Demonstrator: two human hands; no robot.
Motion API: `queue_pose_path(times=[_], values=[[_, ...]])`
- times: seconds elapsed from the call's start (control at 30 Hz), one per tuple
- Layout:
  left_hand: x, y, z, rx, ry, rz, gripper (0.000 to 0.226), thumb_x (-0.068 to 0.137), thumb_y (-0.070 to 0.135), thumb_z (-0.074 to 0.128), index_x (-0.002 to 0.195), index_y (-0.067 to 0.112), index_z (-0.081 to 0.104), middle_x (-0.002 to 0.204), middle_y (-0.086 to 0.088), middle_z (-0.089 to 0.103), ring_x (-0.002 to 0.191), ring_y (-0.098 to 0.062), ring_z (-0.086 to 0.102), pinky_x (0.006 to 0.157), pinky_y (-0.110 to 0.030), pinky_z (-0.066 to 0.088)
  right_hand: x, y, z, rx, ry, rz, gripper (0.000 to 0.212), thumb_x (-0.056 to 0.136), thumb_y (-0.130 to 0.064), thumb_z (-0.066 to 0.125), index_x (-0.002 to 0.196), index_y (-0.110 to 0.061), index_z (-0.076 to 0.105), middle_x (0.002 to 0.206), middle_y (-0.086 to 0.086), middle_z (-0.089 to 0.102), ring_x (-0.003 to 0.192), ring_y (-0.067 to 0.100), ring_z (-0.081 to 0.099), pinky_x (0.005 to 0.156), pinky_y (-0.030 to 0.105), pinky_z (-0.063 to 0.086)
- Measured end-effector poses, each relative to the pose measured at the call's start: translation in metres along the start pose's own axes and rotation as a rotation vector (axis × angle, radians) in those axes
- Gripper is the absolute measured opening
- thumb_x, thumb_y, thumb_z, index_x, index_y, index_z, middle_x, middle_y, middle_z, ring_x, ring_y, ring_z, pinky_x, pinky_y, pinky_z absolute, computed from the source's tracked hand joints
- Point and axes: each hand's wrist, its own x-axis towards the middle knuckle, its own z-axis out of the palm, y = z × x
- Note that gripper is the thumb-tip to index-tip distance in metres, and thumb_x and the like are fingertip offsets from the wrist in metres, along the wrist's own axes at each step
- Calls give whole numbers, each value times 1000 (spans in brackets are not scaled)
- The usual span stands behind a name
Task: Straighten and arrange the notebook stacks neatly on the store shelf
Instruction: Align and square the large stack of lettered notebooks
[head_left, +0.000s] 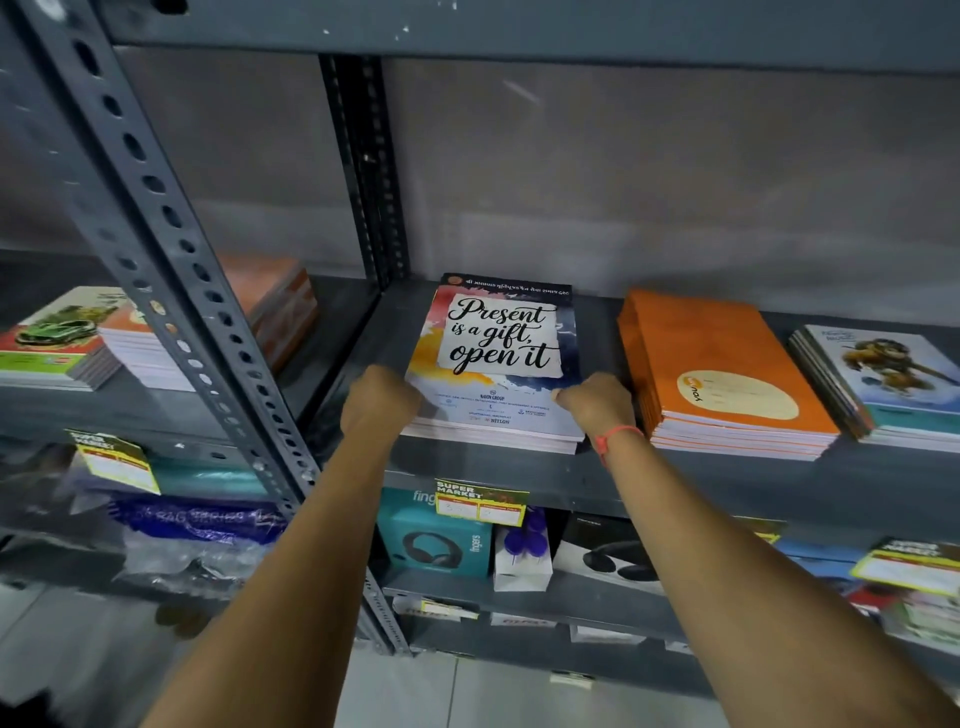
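A stack of notebooks with a "Present is a gift, open it" cover (501, 343) lies on the grey metal shelf (519, 475). My left hand (378, 399) grips its front left corner, fingers curled. At the front right corner, my right hand (597, 402) grips the same stack; a red thread circles that wrist. To the right lies an orange notebook stack (722, 374), slightly fanned, and beyond it a stack with a cartoon figure cover (888, 379).
A perforated grey upright (171, 249) slants across the left. Left of it lie more notebook stacks, one with a green car cover (57, 338). The lower shelf holds headphone boxes (441, 540) and yellow price tags (480, 501).
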Motion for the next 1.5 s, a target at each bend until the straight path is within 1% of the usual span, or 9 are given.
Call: queue_pose_path(times=[0.17,0.27,0.43,0.6,0.8,0.93,1.2,1.33,1.5], values=[[6,1,-4,34,-79,-24,7,81,10,62,76,6,64,72,-8,58,76,-29,57,68,-29,42,-1,-2,-5,12,-36,8,45,82,-18,66,120,3,54,125,19,60,108,33,59,76,29,42],[11,-1,-4,28,-84,-16,18,81,7,59,64,8,54,64,-7,53,75,-26,54,69,-29,40,-4,-2,-8,2,-90,22,47,83,-15,63,125,1,49,128,17,58,106,30,57,78,29,42],[10,4,-9,164,-103,-16,13,85,11,56,76,1,56,84,-20,56,79,-30,54,71,-34,41,-9,-5,-21,-167,-86,-105,44,81,-17,60,121,-4,51,123,16,61,108,34,60,79,33,48],[-20,41,-4,369,91,-16,36,86,19,54,114,-3,57,118,-23,57,113,-44,53,95,-50,46,-10,-9,-68,-85,91,-319,31,89,-21,53,118,-9,55,122,14,63,110,32,60,76,26,39],[-98,158,87,223,194,403,26,83,10,49,102,3,65,116,-26,62,106,-43,59,83,-42,49,18,35,-189,187,400,-342,24,87,-14,52,106,-12,66,112,10,70,106,28,63,83,29,47],[-173,244,183,88,66,578,27,82,8,48,99,4,69,114,-22,67,106,-38,62,85,-37,49,44,103,-285,158,523,-250,25,87,-12,48,102,-12,68,109,13,71,103,31,63,77,28,45],[-325,346,371,54,-540,701,28,91,12,48,108,2,67,115,-18,68,110,-34,61,92,-35,49,83,273,-446,-73,555,154,32,87,-13,43,107,-4,65,122,22,63,111,38,60,89,37,48],[-343,352,422,257,-582,746,30,93,13,44,112,-3,61,121,-24,62,111,-39,58,92,-40,48,81,336,-479,-136,445,299,33,89,-26,49,112,-6,62,125,22,60,113,41,55,92,39,46],[-346,357,453,541,-613,694,42,94,15,44,133,1,40,137,-24,46,122,-39,50,98,-45,45,75,376,-493,-160,584,400,35,88,-17,46,120,-8,58,130,22,51,122,39,44,99,41,40]])
